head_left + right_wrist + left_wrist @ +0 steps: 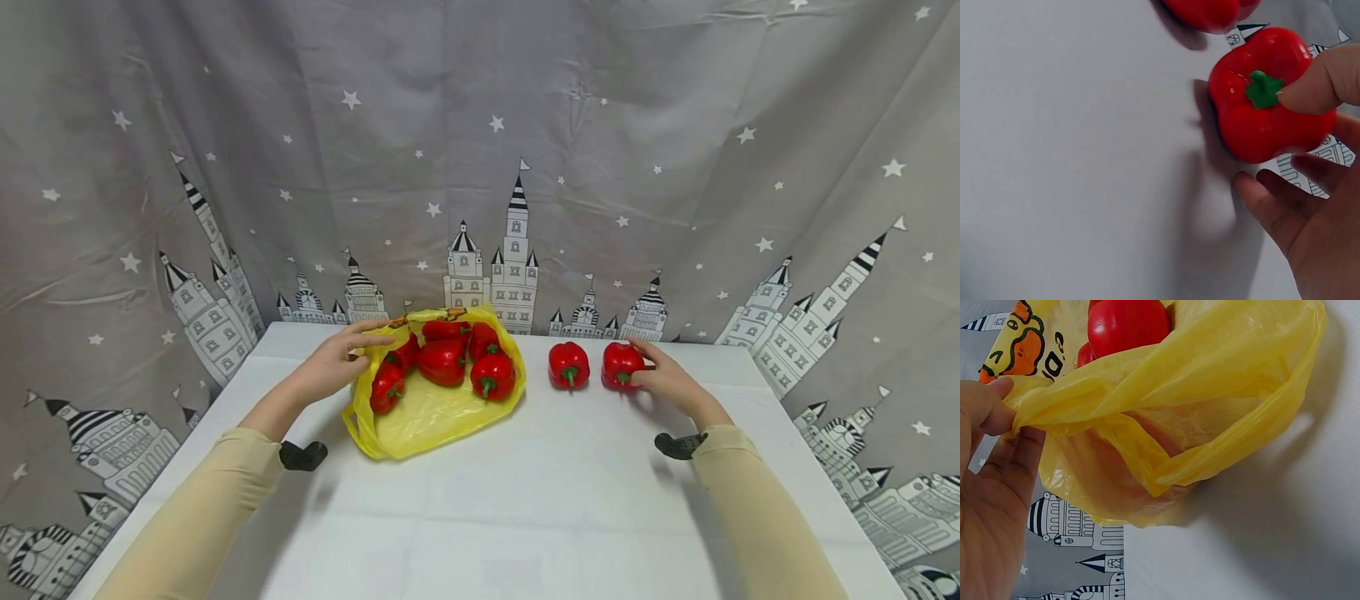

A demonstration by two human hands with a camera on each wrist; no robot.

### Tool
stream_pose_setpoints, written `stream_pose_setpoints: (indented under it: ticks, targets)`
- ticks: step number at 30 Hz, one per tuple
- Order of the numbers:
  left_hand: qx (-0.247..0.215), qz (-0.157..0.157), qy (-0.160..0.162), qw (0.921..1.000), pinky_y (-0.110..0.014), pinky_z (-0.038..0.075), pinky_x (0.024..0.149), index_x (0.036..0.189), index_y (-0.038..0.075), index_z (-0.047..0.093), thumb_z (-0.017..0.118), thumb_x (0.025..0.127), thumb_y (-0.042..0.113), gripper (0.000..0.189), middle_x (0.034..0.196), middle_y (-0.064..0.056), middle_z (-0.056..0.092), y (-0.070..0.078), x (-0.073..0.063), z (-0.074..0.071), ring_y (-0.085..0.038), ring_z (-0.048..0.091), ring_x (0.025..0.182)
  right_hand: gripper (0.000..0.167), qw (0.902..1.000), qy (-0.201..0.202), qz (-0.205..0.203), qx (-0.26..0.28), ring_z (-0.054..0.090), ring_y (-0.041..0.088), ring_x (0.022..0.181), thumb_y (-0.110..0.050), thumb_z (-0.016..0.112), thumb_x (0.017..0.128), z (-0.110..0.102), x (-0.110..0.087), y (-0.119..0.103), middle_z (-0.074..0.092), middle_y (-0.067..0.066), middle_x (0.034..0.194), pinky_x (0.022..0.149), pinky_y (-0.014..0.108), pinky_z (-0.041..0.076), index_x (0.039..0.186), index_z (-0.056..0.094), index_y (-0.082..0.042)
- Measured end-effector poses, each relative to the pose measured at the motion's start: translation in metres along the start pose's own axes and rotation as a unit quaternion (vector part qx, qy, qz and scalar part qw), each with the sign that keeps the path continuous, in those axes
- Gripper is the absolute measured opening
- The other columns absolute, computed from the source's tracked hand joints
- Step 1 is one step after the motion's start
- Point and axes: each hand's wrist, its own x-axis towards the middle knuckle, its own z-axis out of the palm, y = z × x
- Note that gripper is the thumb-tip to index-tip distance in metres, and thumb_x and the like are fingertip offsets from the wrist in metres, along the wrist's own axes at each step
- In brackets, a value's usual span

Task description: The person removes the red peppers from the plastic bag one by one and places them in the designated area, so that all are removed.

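- Left hand (327, 365), left of centre in the head view: thumb and fingers pinch the gathered edge of a yellow, thin plastic bag (431, 421), as the left wrist view shows.
- The bag lies open near the middle of the head frame, its mouth facing the bottom edge; several glossy red bell peppers with green stems (442, 362) lie inside.
- Right hand (671, 382), right of centre in the head view: thumb and forefinger are closed about a shiny red, blocky bell pepper with a green stem (621, 367); in the right wrist view the thumb presses beside the stem, while other fingers spread below the pepper.
- Just left of that pepper, a second red, rounded bell pepper (568, 367) sits on the white-covered desk (480, 517), apart from the bag.
- Beige long sleeves (217, 500) enter from both lower corners.
- A grey fabric backdrop printed with white stars and castles (420, 100) fills the upper frame.
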Motion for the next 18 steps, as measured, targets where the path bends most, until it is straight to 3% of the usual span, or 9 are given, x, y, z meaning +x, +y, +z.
stream_pose_setpoints:
  ticks: [6,12,18]
  targets:
    - [0.0,-0.003,-0.002,1.0,-0.044,0.041,0.082,0.136,0.006,0.066,0.046,0.096,-0.006,0.047,0.163,-0.009,0.033,0.0,-0.001,-0.001,-0.035,0.036,0.142,0.078,0.9996,0.021,-0.019,-0.003,0.041,0.051,0.138,-0.007,0.054,0.089,-0.011,-0.01,-0.001,0.026,0.029,0.161,0.108,0.062,0.04,0.162,0.024,-0.004]
    - [0.002,0.003,0.0,1.0,-0.042,0.041,0.081,0.136,0.005,0.066,0.046,0.095,-0.007,0.047,0.163,-0.01,0.034,0.0,-0.001,-0.001,-0.035,0.036,0.142,0.069,0.9952,0.088,-0.036,-0.022,0.038,0.05,0.141,-0.008,0.054,0.095,-0.02,-0.017,-0.005,0.031,0.029,0.16,0.109,0.063,0.038,0.159,0.029,0.0]
    - [-0.004,0.001,-0.003,1.0,-0.04,0.042,0.078,0.136,0.005,0.066,0.046,0.095,-0.007,0.047,0.163,-0.01,0.033,0.001,-0.001,-0.002,-0.034,0.036,0.141,0.064,0.987,0.143,-0.067,-0.028,0.039,0.045,0.141,-0.007,0.053,0.096,-0.021,-0.019,-0.015,0.037,0.022,0.159,0.107,0.065,0.039,0.158,0.036,-0.004]
